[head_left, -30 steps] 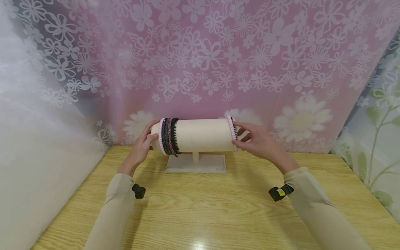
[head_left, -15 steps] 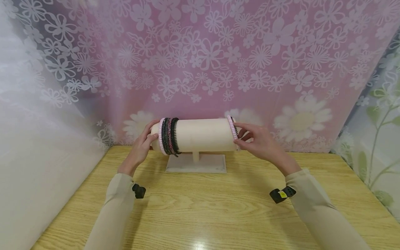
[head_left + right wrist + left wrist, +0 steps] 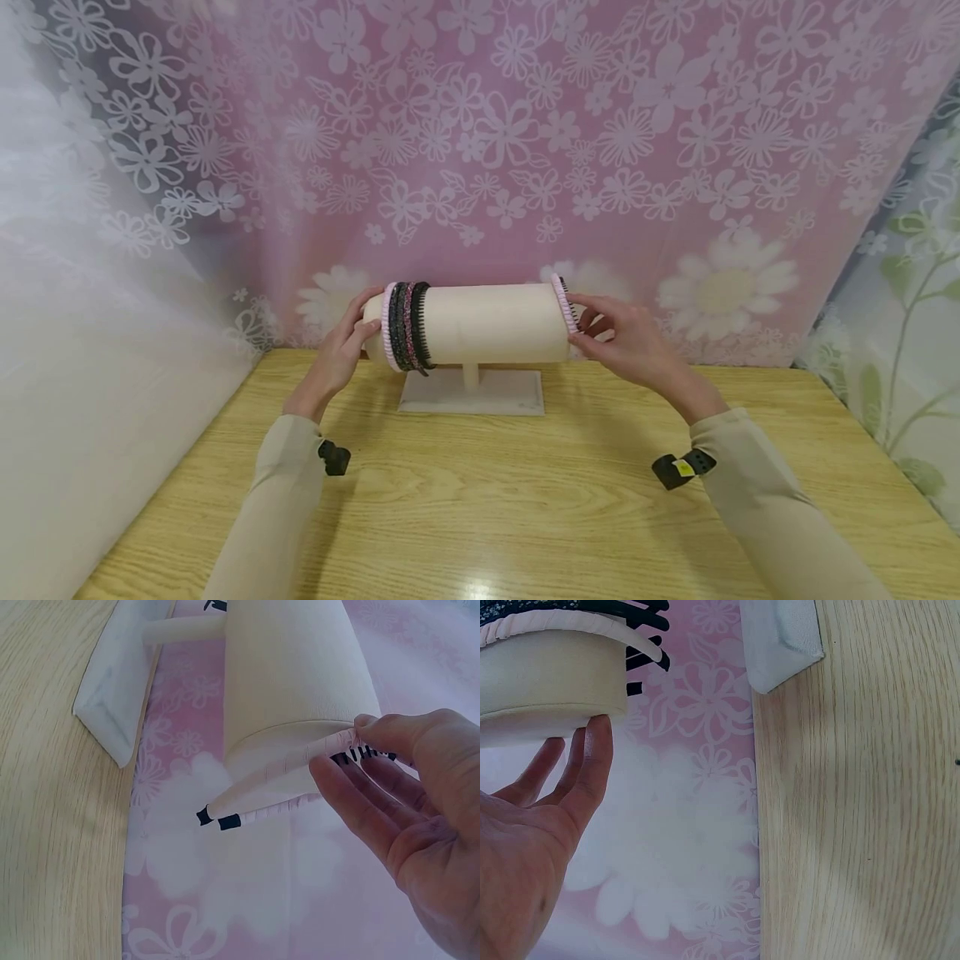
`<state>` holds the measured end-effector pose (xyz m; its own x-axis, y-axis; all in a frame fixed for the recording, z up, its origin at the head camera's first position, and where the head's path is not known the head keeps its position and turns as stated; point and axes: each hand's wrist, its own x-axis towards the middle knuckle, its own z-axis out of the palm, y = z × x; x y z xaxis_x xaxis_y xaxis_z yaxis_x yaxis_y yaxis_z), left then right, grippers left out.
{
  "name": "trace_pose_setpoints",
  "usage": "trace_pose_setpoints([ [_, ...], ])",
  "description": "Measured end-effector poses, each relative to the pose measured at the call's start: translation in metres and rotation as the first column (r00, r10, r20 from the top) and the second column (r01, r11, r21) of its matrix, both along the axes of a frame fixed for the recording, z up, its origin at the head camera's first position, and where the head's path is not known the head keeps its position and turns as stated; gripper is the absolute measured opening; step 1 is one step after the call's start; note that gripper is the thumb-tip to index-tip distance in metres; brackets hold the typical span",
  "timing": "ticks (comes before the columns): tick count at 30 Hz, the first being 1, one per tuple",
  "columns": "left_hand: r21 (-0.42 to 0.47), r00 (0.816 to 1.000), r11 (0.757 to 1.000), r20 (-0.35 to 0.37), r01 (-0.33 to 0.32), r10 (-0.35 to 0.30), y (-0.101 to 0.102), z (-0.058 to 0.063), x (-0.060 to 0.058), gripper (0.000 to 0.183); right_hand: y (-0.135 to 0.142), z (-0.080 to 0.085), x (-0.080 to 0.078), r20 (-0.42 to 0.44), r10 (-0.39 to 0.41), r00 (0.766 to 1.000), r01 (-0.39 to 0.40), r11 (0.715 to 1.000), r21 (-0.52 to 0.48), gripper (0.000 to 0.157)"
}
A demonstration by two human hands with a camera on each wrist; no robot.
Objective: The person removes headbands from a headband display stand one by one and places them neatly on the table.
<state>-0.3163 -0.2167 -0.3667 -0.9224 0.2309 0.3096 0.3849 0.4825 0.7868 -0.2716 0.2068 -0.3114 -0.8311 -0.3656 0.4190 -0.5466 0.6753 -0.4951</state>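
A cream cylinder lies level on a post above a pale rectangular base. My left hand grips its left end, fingertips against the end in the left wrist view. My right hand pinches a pink pleated headband with dark comb teeth between thumb and fingers. That headband stands tilted at the cylinder's right end; in the right wrist view its black tips hang beyond the end face. Around the left part sit another pink headband, dark glittery ones and a black toothed one.
The stand is on a wood-grain table, near its back edge. Behind hangs a pink flowered curtain, with a white sheet at left and a leafy patterned one at right. Black straps circle the wrists.
My right hand has moved slightly right, drawing the pink headband from around the cylinder's right end to its very edge, more tilted. My left hand and the other headbands have stayed put.
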Motion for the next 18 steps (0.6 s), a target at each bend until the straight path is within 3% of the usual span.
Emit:
trace_pose_setpoints([
  [9, 0.008, 1.0, 1.0, 0.016, 0.001, -0.001, 0.0, 0.001, 0.001, 0.05, 0.004, 0.0, 0.001, -0.033, -0.016, 0.999, 0.017, 1.0, 0.014, 0.055],
  [18, 0.004, 1.0, 1.0, 0.007, -0.003, 0.003, 0.0, 0.001, 0.0, 0.051, 0.013, 0.0, 0.009, -0.01, -0.017, 1.0, 0.017, 1.0, 0.02, 0.055],
])
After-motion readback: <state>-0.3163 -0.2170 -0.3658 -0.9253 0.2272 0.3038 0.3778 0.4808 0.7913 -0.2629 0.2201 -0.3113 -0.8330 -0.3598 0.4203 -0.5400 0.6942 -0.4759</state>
